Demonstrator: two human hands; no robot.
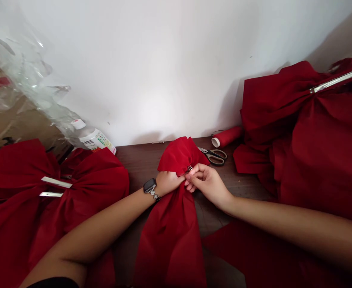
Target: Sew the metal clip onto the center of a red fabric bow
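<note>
A gathered piece of red cloth (pixel 178 157) stands up between my hands, and its long lower part (pixel 170 244) hangs toward me across the table edge. My left hand (pixel 169 183), with a black smartwatch (pixel 150 185) on its wrist, grips the cloth at the gathered neck. My right hand (pixel 207 186) pinches the same neck from the other side. A small metal clip (pixel 189 169) shows in the folds at my right fingertips, partly hidden by them.
Large red fabric bows with flat metal clips (pixel 339 79) lie at right (pixel 322 136) and left (pixel 14 168) on a dark wood table (pixel 134 168). Scissors (pixel 213 156), a red thread spool (pixel 226 137), a bottle (pixel 93 138), plastic film (pixel 22 68) and cardboard (pixel 14 124) stand near a white wall (pixel 164 68).
</note>
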